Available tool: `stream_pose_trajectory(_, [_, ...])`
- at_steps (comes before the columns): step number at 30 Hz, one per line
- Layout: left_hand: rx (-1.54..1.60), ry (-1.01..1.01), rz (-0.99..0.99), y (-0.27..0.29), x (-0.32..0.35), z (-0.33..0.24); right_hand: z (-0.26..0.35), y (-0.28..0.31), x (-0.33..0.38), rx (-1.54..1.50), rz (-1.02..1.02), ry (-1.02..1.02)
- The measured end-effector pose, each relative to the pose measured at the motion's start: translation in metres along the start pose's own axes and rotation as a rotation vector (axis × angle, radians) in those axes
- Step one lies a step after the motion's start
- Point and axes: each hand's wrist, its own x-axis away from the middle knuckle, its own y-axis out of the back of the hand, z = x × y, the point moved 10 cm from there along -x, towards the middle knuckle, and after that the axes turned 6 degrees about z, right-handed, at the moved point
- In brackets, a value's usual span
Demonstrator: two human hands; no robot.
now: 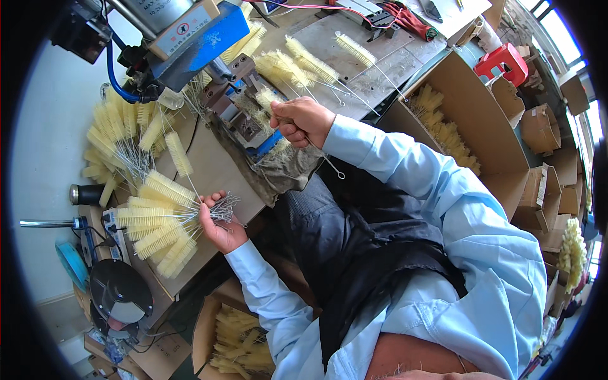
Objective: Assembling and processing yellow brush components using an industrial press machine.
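Observation:
My left hand (221, 223) is closed round the looped wire handles of a bunch of pale yellow bottle brushes (155, 218), whose bristle heads fan out to the left over the table. One brush (178, 154) stands up apart from the bunch, its wire reaching to my left fingertips. My right hand (304, 120) grips a single brush by its twisted wire, with the bristle head (267, 97) at the machine's metal fixture (244, 123) and the ring end (341, 175) hanging below my fist.
A blue press (218, 38) overhangs the fixture. More brushes (120, 130) are heaped at the left, and several (310, 60) lie on the metal plate (361, 88). Cardboard boxes of brushes stand at the right (487, 139) and below (206, 329). A red stool (503, 64) is farther back.

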Motion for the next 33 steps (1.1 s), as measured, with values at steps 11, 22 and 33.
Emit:
stream_pose_trajectory(11, [0.047, 0.036, -0.023, -0.008, 0.001, 0.003, 0.121, 0.155, 0.05, 1.052, -0.748, 0.416])
stream_pose_trajectory(22, [0.073, 0.034, -0.031, 0.003, 0.001, 0.003, 0.174, 0.189, 0.066, 1.755, -1.064, 0.167])
stream_pose_trajectory(33, [0.022, -0.007, -0.011, 0.004, 0.012, -0.003, 0.157, 0.053, 0.054, 1.48, -0.757, 0.905])
